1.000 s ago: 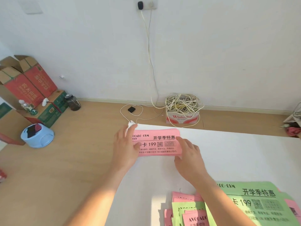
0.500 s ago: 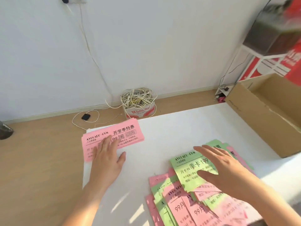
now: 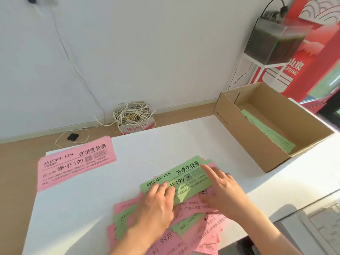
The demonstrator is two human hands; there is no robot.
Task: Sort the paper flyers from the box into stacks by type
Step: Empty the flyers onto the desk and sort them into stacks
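Leftmost, pink stack (image 3: pixel 76 162): table's (image 3: pixel 147 148) far-left corner, squared up; next, left hand (image 3: pixel 156 205): table's near centre, fingers straight and together, flat on green flyer (image 3: pixel 184 176), which tops mixed pile (image 3: pixel 166 240); right hand (image 3: pixel 224 192): fingers slightly spread, forefinger pressing flyer's right end; box (image 3: pixel 257 144): table's far-right edge, green flyers (image 3: pixel 266 131) inside.

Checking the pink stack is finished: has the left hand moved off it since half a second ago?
Yes. The left hand left the pink stack and went right, onto the green flyer.
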